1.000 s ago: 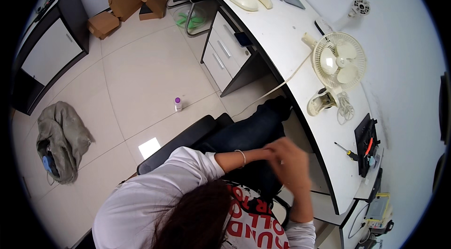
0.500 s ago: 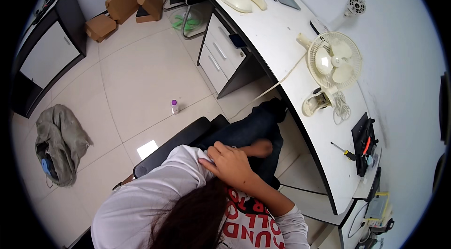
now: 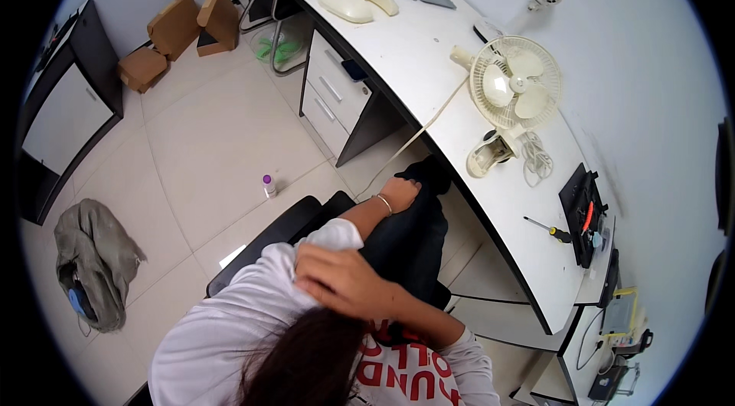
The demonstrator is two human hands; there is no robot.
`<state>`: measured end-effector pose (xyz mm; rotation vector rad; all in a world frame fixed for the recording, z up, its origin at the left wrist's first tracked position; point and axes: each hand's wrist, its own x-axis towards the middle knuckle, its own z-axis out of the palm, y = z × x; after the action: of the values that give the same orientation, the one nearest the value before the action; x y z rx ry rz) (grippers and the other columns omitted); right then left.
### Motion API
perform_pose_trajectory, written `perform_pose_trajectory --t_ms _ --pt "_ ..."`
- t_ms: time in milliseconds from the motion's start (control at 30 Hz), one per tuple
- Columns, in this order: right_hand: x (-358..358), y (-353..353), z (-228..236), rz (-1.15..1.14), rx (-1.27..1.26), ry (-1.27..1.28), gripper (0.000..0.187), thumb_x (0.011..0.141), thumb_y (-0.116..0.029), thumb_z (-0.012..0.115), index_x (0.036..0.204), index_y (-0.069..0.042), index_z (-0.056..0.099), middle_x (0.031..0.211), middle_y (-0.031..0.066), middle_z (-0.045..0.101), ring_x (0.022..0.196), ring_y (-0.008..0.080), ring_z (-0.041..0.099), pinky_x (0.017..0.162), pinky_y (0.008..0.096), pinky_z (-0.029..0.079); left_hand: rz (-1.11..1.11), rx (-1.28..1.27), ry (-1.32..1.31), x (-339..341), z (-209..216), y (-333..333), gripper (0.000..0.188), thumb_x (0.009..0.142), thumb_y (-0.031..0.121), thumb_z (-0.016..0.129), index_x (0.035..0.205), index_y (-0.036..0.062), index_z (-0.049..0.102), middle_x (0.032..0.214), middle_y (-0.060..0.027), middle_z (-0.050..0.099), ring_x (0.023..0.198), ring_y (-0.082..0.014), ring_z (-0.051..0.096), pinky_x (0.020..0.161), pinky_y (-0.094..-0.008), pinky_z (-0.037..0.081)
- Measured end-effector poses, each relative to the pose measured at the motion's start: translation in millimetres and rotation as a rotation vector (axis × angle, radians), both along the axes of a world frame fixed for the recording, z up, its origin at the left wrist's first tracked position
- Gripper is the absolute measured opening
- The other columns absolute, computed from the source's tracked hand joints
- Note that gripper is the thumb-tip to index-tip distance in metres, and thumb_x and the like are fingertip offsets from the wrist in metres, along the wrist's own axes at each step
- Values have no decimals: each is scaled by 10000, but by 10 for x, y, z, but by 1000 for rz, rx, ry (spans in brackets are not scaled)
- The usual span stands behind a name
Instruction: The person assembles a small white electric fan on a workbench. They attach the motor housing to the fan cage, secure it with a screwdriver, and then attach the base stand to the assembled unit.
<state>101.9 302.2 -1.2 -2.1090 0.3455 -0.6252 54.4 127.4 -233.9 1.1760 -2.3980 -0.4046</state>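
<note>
My right hand (image 3: 337, 281) is closed on the upper part of the white left sleeve (image 3: 291, 272), its forearm crossing in front of my chest. Past the sleeve's edge my left forearm is bare, with a bracelet (image 3: 385, 204) at the wrist. My left hand (image 3: 400, 195) lies on the knee of my dark blue jeans (image 3: 402, 241), fingers draped over the cloth. Neither hand touches the desk (image 3: 429, 61) on the right. On it lie a cream fan head (image 3: 517, 84) with a wire cage and, beside that, a cream fan base (image 3: 490, 155).
A screwdriver (image 3: 547, 230) and a black tool case (image 3: 582, 214) lie toward the desk's near end. A curved cream cover (image 3: 352, 0) is at its far end. On the floor are a purple-capped bottle (image 3: 269, 186), a grey cloth bag (image 3: 96, 253) and cardboard boxes (image 3: 174, 27).
My left hand has moved forward onto the knee, baring more of the forearm and bracelet. My right hand has shifted left along the sleeve. The whole view has turned slightly.
</note>
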Motion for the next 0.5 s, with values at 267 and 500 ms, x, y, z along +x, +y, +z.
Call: perform_pose_trajectory --t_ms 267,500 --pt "34 45 92 1 -219 -3 150 876 -152 592 851 -20 527 869 108 472 619 247 551 540 336 454 -282 2 39 -167 725 395 176 870 227 547 875 66 619 832 -116 652 742 -294 653 575 -408 507" --pt "-1102 -321 336 -728 -502 149 242 783 -201 670 1014 -133 658 948 31 596 815 191 624 633 285 502 -469 636 809 244 1573 784 187 811 165 666 921 14 658 825 -103 648 723 -183 632 648 -285 501"
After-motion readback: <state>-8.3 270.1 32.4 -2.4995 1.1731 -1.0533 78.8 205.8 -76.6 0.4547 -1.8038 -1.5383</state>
